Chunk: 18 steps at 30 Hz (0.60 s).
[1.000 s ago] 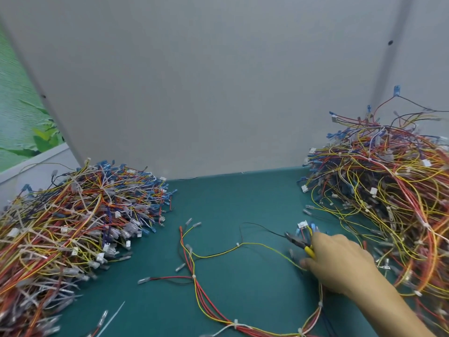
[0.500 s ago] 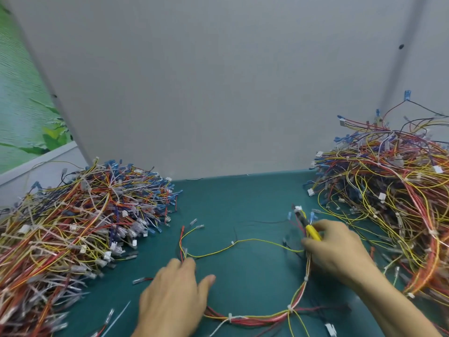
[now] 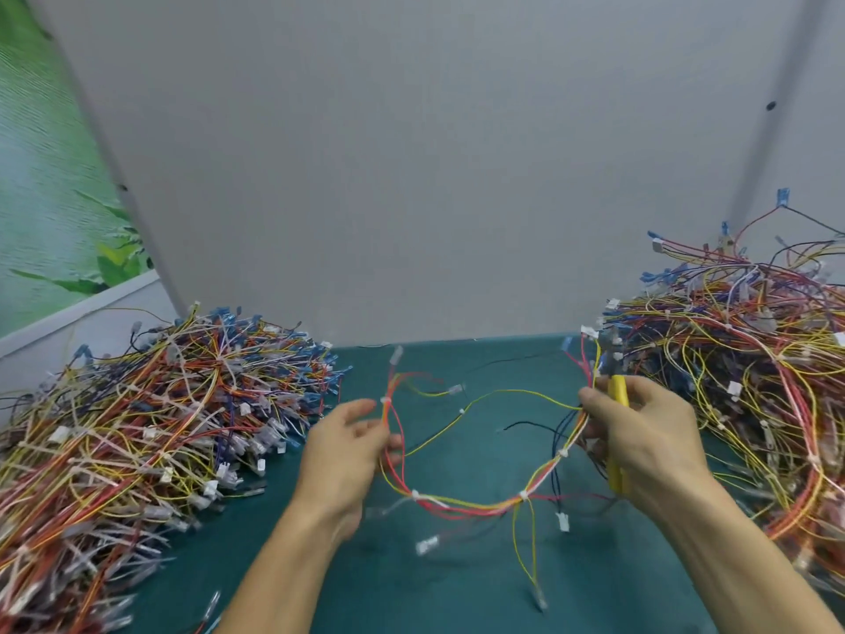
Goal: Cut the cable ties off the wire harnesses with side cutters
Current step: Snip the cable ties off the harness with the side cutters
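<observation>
From the head camera, the wire harness [image 3: 466, 501] hangs in a loose loop between the two grips, lifted above the green table mat [image 3: 457, 588]. The left hand [image 3: 352, 450] is blurred, but its fingers appear curled around the red and yellow wires at its end of the loop. The right hand [image 3: 649, 441] is closed around the yellow handles of the side cutters [image 3: 618, 393] and seems to pinch the other end of the wires with the same fingers. The cutter head points up, just above this grip, very near the wires; whether its blades stand apart cannot be told.

The main risk is probably a cut in the insulation, because each white cable tie [image 3: 523, 495] sits tight on the bundle and the blades must enter beside the wires. One hand holding both tool and harness gives less control. The loose branches and connectors below the grips may swing or hook on something.

Just outside the right grip stands a big pile of harnesses [image 3: 754, 359], close enough to catch the free ends. A second pile [image 3: 137, 427] lies outside the left grip, well apart. Behind both is a grey wall panel [image 3: 411, 176]
</observation>
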Available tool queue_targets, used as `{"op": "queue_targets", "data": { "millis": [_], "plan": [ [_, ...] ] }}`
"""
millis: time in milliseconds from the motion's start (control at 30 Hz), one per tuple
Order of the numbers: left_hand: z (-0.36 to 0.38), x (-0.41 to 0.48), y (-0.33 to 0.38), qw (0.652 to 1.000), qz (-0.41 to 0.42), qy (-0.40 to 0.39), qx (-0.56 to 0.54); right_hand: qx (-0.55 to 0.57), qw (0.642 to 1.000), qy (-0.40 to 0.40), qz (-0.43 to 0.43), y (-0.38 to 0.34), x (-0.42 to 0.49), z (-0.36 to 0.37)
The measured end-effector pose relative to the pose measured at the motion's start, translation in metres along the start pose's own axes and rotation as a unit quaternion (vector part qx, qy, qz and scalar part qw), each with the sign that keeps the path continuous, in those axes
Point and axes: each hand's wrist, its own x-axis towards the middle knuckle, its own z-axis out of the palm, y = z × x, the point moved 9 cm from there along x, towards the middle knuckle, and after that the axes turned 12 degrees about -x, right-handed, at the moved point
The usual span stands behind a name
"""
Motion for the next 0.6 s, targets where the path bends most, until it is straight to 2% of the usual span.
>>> {"op": "queue_targets", "data": {
  "millis": [100, 200, 400, 600],
  "plan": [
    [0.006, 0.019, 0.003, 0.984, -0.022, 0.007, -0.174, 0.112, 0.994, -0.003, 0.014, -0.012, 0.005, 0.002],
    [0.004, 0.032, -0.005, 0.967, -0.035, 0.026, -0.252, 0.126, 0.991, -0.027, 0.046, -0.01, 0.011, 0.011],
    [0.001, 0.044, -0.022, 0.948, -0.058, 0.02, -0.312, 0.121, 0.983, -0.07, 0.121, 0.013, 0.02, 0.026],
    [0.002, 0.045, -0.009, 0.965, -0.009, -0.008, -0.262, 0.096, 0.988, -0.056, 0.107, 0.015, 0.031, 0.015]
  ]
}}
